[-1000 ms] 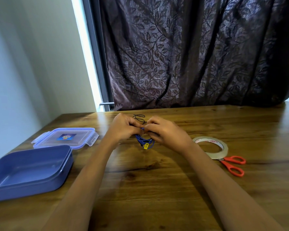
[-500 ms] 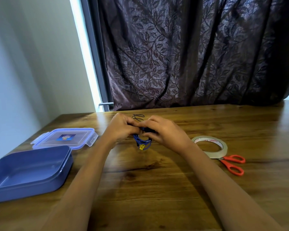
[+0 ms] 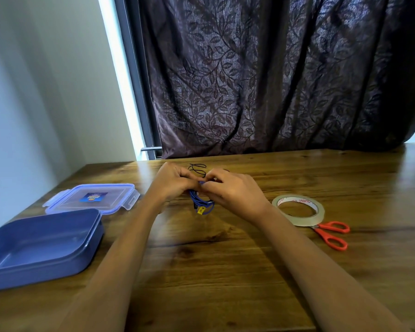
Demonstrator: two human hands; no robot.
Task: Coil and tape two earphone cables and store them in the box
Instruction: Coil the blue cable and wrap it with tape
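Two hands are in view: the left hand [image 3: 171,182] and the right hand [image 3: 235,195], both gripping one coiled blue earphone cable [image 3: 200,202] that carries one yellow tag [image 3: 201,210]. At 12 o'clock from them lies what looks like one black earphone cable [image 3: 198,167], though it is partly hidden. There is one blue box [image 3: 58,267] at 8 o'clock, one clear lid [image 3: 110,202] at 9, one tape roll [image 3: 304,221] at 3 and one pair of orange-handled scissors [image 3: 322,234] at 4. One wooden table [image 3: 225,271], one curtain [image 3: 273,80].
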